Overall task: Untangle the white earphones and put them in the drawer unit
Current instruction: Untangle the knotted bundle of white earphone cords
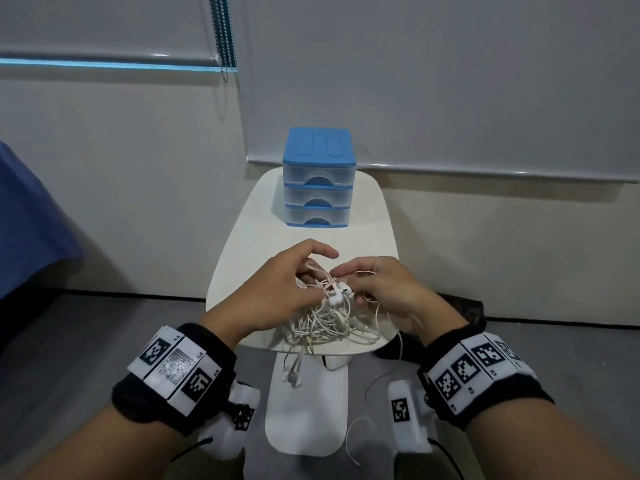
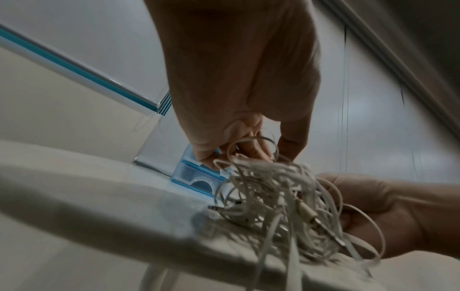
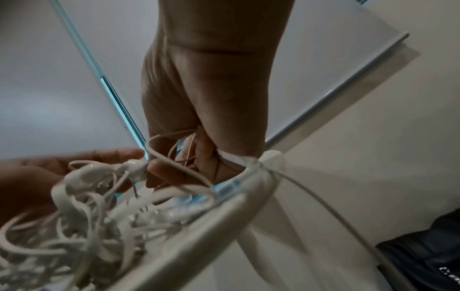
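Fingers (image 1: 341,270) of both hands pinching cords atop white earphones (image 1: 329,318) tangle; left hand (image 1: 277,289), right hand (image 1: 391,289); drawer unit (image 1: 318,178) behind tangle, shut.

Both forearms extend forward and converge at the centre of the head view. Each wrist carries a black fabric band fitted with white marker tiles.

The left hand (image 1: 277,289) is held palm-down. Its index finger is extended forward and slightly curved; the thumb and remaining fingers curl downward and pinch strands of the tangled white earphone cable (image 1: 325,320).

The right hand (image 1: 388,289) is also palm-down, fingers curled inward toward the left hand. Its fingertips (image 3: 159,173) pinch a strand beside a white earbud.

The fingertips of the two hands lie just beside each other above the tangle.
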`<act>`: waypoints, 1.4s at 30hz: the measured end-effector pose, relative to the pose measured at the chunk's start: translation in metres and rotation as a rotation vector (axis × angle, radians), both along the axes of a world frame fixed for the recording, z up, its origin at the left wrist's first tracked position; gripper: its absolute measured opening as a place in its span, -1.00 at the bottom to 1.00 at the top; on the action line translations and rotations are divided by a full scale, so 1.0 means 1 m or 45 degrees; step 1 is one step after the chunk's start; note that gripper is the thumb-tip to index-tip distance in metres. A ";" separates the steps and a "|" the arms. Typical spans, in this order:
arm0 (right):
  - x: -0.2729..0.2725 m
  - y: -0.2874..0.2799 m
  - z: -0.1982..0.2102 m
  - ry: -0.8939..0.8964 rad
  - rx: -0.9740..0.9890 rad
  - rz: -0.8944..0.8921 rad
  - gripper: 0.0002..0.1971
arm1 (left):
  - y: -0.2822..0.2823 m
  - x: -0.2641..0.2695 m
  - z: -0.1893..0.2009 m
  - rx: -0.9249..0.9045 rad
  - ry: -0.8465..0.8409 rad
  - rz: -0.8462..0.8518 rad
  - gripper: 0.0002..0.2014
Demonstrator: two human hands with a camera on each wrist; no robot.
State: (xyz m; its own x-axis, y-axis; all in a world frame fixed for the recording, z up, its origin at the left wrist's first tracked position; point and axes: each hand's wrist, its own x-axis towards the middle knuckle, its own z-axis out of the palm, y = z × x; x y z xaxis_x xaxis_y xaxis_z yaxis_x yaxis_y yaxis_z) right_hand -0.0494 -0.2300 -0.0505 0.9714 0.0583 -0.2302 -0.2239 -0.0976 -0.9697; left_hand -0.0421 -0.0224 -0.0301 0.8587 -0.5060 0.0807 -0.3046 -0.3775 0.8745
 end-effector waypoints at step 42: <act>-0.020 0.003 -0.007 -0.592 -0.542 0.137 -0.87 | -0.007 -0.019 -0.050 -0.246 -0.031 0.264 -0.81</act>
State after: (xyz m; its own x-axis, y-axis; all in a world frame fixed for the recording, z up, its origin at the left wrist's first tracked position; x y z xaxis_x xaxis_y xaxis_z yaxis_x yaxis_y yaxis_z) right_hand -0.0693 -0.2271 -0.0575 0.9691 0.1576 0.1896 0.2436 -0.4944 -0.8344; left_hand -0.0612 -0.0297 -0.0799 0.9389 -0.2929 0.1807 -0.2603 -0.2610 0.9296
